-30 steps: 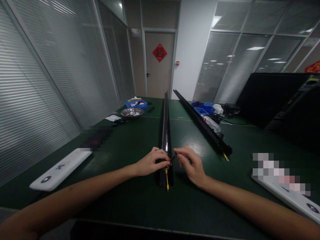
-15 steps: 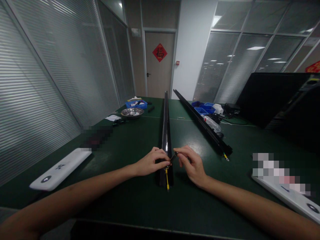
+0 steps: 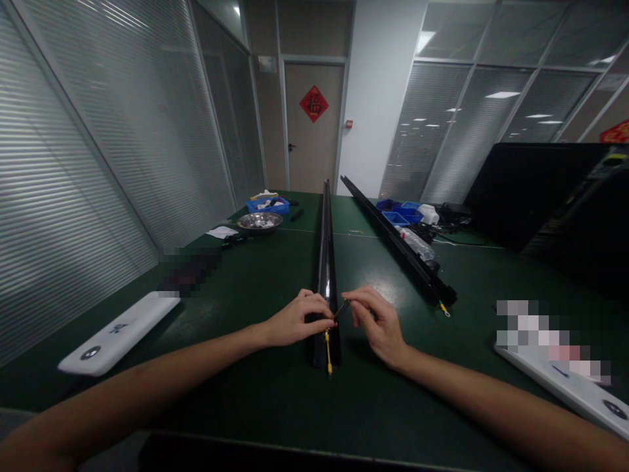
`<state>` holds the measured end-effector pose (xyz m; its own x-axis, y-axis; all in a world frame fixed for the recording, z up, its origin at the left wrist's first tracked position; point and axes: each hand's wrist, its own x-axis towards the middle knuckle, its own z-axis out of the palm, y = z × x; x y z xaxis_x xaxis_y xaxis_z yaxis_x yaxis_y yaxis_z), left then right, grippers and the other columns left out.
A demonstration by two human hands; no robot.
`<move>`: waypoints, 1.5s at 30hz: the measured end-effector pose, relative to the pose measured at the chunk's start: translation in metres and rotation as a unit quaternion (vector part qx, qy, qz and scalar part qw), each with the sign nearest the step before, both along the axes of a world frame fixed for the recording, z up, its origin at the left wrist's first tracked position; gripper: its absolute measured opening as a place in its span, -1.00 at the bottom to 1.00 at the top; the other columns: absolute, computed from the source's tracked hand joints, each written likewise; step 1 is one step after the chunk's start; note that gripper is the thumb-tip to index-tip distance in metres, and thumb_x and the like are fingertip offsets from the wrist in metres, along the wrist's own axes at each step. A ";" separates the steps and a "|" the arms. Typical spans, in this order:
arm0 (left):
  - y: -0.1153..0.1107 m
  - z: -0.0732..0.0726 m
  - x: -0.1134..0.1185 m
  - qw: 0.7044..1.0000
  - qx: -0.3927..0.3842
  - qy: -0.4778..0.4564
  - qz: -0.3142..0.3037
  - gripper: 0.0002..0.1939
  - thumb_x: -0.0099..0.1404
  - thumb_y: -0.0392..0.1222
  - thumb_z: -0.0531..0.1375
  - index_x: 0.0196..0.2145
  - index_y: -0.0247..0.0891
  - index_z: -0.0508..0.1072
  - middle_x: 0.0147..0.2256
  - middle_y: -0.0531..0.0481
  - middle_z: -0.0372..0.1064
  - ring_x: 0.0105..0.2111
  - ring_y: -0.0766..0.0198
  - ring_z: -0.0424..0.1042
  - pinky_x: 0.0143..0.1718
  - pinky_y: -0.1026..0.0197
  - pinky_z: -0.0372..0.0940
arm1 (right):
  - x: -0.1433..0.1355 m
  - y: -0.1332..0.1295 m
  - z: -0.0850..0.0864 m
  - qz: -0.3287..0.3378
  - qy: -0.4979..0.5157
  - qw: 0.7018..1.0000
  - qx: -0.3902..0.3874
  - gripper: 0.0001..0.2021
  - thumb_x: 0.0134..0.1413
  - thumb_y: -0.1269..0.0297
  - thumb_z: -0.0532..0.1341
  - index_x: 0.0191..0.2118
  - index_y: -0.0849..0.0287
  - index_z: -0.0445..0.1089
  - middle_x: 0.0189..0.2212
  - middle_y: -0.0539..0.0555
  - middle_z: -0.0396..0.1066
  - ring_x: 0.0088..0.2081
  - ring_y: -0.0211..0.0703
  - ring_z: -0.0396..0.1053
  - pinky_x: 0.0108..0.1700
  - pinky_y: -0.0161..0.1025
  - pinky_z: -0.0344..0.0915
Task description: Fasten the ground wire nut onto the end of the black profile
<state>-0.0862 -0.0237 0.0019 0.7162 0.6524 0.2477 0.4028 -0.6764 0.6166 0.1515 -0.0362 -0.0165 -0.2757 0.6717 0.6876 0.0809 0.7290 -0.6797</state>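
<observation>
A long black rail (image 3: 325, 255) runs away from me down the middle of the table. My left hand (image 3: 301, 319) rests over its near end, thumb and fingers closed around a small spot I cannot make out. From just below those fingertips a short yellow wire (image 3: 329, 354) with a terminal at its end hangs over the rail. Between finger and thumb, my right hand (image 3: 376, 321) grips one end of a slim, dark wrench (image 3: 341, 309). The wrench slants down to the left, its other end by the left thumb.
A second black rail (image 3: 398, 239) with a yellow ring-terminal wire lies to the right, near blue bins (image 3: 396, 218). At the back left stand a metal bowl (image 3: 259, 223) and a blue basket (image 3: 268, 206). White devices (image 3: 120, 331) lie at both sides of the green table (image 3: 246, 406).
Both hands stay almost in place at the rail's near end. The wrench and the yellow wire have shifted only very slightly.
</observation>
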 end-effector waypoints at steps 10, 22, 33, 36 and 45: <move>0.001 -0.001 -0.001 1.000 0.001 -0.001 -0.003 -0.75 0.52 -0.01 0.16 -0.10 -0.16 0.58 -0.11 0.00 0.54 -0.01 0.18 0.41 0.12 0.12 0.01 | 0.001 0.000 -0.001 -0.012 -0.017 0.999 0.024 -0.77 0.41 0.34 0.15 0.05 0.07 0.50 -0.35 0.03 0.41 -0.41 -0.18 0.37 -0.34 -0.22 0.36; 0.000 0.001 0.000 1.000 -0.002 -0.009 0.002 -0.81 0.51 -0.07 0.18 -0.10 -0.16 0.56 -0.10 0.02 0.54 -0.02 0.20 0.42 0.12 0.12 0.02 | 0.002 -0.001 0.001 -0.008 -0.026 0.999 0.029 -0.75 0.41 0.32 0.16 0.08 0.05 0.49 -0.39 0.02 0.39 -0.41 -0.17 0.37 -0.34 -0.21 0.37; 0.001 0.000 0.000 1.000 -0.003 -0.013 0.007 -0.82 0.50 -0.08 0.18 -0.12 -0.19 0.52 -0.10 0.01 0.54 -0.04 0.19 0.44 0.09 0.12 0.03 | 0.001 -0.002 0.001 0.014 -0.026 0.999 0.013 -0.71 0.42 0.35 0.14 0.14 0.01 0.47 -0.25 0.05 0.39 -0.46 -0.26 0.33 -0.37 -0.26 0.36; 0.001 -0.001 0.001 1.000 0.001 -0.010 0.014 -0.78 0.50 -0.04 0.17 -0.13 -0.20 0.53 -0.10 -0.01 0.54 -0.04 0.19 0.43 0.10 0.12 0.04 | 0.001 -0.001 -0.001 0.020 -0.023 1.000 0.001 -0.72 0.42 0.33 0.15 0.12 0.03 0.48 -0.25 0.05 0.38 -0.47 -0.28 0.32 -0.40 -0.27 0.36; 0.001 0.000 0.000 1.000 -0.006 -0.013 0.009 -0.77 0.50 -0.01 0.17 -0.12 -0.18 0.54 -0.10 -0.01 0.54 -0.04 0.17 0.43 0.11 0.11 0.04 | 0.000 -0.001 0.000 0.025 -0.018 0.999 -0.009 -0.74 0.41 0.34 0.16 0.10 0.04 0.49 -0.26 0.04 0.37 -0.48 -0.29 0.32 -0.41 -0.28 0.35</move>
